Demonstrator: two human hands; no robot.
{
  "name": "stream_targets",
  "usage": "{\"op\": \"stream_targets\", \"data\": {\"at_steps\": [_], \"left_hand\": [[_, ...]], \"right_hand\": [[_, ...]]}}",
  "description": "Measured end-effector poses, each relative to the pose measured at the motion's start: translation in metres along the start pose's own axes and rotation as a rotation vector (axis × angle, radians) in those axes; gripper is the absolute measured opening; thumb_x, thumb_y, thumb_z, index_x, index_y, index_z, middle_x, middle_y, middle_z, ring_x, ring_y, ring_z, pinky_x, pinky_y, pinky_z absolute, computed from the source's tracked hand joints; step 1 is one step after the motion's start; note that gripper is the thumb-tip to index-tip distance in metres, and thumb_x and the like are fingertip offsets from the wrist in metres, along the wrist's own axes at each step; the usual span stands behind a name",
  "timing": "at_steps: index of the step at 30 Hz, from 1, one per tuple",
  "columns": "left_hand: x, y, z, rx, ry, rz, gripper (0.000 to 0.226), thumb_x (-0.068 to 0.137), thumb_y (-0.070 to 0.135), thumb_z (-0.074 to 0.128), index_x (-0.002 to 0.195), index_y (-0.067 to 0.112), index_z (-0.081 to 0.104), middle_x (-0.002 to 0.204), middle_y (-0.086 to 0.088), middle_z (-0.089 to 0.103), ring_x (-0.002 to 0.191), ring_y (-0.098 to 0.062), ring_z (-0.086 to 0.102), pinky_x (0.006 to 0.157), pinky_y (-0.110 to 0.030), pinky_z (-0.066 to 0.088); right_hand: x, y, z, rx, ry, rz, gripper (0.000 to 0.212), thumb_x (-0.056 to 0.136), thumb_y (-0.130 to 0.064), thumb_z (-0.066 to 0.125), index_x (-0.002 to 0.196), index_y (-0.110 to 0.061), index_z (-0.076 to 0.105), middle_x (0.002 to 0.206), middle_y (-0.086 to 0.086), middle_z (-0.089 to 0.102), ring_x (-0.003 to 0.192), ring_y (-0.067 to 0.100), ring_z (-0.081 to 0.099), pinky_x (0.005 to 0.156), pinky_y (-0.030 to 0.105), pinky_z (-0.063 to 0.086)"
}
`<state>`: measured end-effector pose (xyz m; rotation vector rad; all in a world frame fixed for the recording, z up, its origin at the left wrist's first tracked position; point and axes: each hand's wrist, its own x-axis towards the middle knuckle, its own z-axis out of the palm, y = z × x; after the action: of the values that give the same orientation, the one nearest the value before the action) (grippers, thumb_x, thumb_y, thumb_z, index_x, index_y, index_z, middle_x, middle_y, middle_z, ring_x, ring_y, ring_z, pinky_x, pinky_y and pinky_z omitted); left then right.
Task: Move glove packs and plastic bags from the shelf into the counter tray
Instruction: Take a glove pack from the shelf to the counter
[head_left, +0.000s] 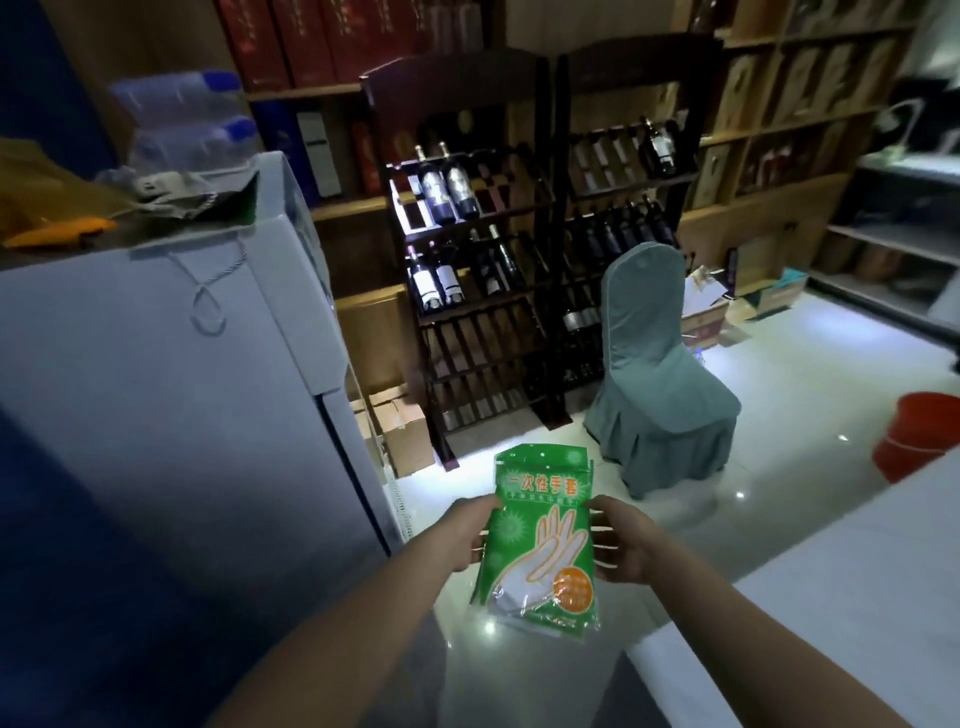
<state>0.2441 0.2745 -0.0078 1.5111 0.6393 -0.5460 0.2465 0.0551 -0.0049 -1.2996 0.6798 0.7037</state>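
- Between the two hands, low in the middle of the view, is a green glove pack (540, 540). It hangs in the air over the shiny floor (753, 415), not on any shelf and not in a tray.
- The left hand (470, 535) has its grip on the left edge of the pack, with the thumb on the front. The right hand (621, 543) grips the right edge the same way. Both grips are closed on the pack.
- I think this is the carrying step: the pack is off the shelf and has not yet reached the tray.
- No tray shows in the view (it may be off to the right). A pale flat top at the right looks like the counter (857, 597), but I cannot be sure.
- Next move, I guess: turn toward the counter, find the tray, lower the pack in flat and let go with both hands.
- The pack is a thin, flat plastic bag, long and straight-sided. It looks smooth and shiny, with a drawing of a hand and an orange round spot on the front. More than one pack may be held there, since extra edges peek out at the top and bottom.
- It looks soft and bendy, so it could slip or fold if held by one corner only.
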Motion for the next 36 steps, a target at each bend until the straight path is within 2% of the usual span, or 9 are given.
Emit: {"op": "stream_targets", "data": {"at_steps": [4,10,16,20,27,31,36], "left_hand": [[0.04,0.05,0.0,0.112,-0.125,-0.018,0.017,0.092,0.026,0.058,0.093,0.013,0.069,0.085,-0.004,0.07,0.076,-0.021,0.065,0.068,-0.025,0.05],[0.097,0.112,0.028,0.234,-0.285,-0.028,0.02,0.093,0.029,0.054,0.093,0.014,0.066,0.084,-0.004,0.067,0.076,-0.02,0.062,0.064,-0.026,0.048],[0.148,0.147,0.08,0.314,-0.442,-0.127,0.035,0.098,0.042,0.045,0.098,0.012,0.063,0.086,-0.005,0.063,0.079,-0.021,0.058,0.066,-0.028,0.046],[0.184,0.171,0.122,0.357,-0.521,-0.152,0.039,0.096,0.046,0.047,0.096,0.01,0.063,0.086,-0.006,0.062,0.08,-0.022,0.059,0.067,-0.029,0.048],[0.246,0.223,0.194,0.444,-0.576,-0.214,0.04,0.09,0.047,0.053,0.1,0.01,0.063,0.094,-0.008,0.065,0.09,-0.025,0.06,0.076,-0.031,0.05],[0.283,0.246,0.237,0.458,-0.562,-0.248,0.042,0.089,0.05,0.055,0.105,0.012,0.062,0.106,-0.01,0.066,0.098,-0.028,0.061,0.084,-0.036,0.05],[0.316,0.27,0.293,0.54,-0.645,-0.275,0.038,0.089,0.05,0.053,0.093,0.013,0.062,0.103,-0.01,0.065,0.099,-0.027,0.059,0.085,-0.037,0.048]], "right_hand": [[0.019,-0.025,0.011,0.153,0.119,0.004,0.022,0.095,-0.029,0.052,0.09,-0.01,0.062,0.084,0.011,0.065,0.079,0.025,0.06,0.074,0.033,0.047],[0.043,-0.054,0.003,0.333,0.265,-0.033,0.022,0.097,-0.029,0.049,0.09,-0.011,0.061,0.089,0.011,0.065,0.082,0.025,0.061,0.072,0.034,0.05],[0.063,-0.079,-0.033,0.487,0.366,-0.043,0.024,0.095,-0.031,0.052,0.08,-0.013,0.058,0.084,0.011,0.065,0.08,0.026,0.06,0.076,0.034,0.049],[0.091,-0.099,-0.069,0.569,0.392,-0.05,0.024,0.091,-0.029,0.051,0.072,-0.015,0.056,0.081,0.011,0.064,0.079,0.025,0.058,0.075,0.032,0.047],[0.137,-0.148,-0.133,0.673,0.401,-0.036,0.026,0.092,-0.028,0.048,0.072,-0.014,0.056,0.082,0.012,0.062,0.081,0.026,0.056,0.074,0.032,0.045],[0.154,-0.175,-0.168,0.727,0.424,-0.018,0.027,0.095,-0.031,0.047,0.076,-0.013,0.056,0.085,0.013,0.063,0.084,0.027,0.056,0.079,0.036,0.045],[0.176,-0.196,-0.208,0.784,0.431,-0.043,0.027,0.096,-0.031,0.047,0.085,-0.01,0.06,0.092,0.015,0.065,0.091,0.029,0.057,0.086,0.039,0.045]]}}
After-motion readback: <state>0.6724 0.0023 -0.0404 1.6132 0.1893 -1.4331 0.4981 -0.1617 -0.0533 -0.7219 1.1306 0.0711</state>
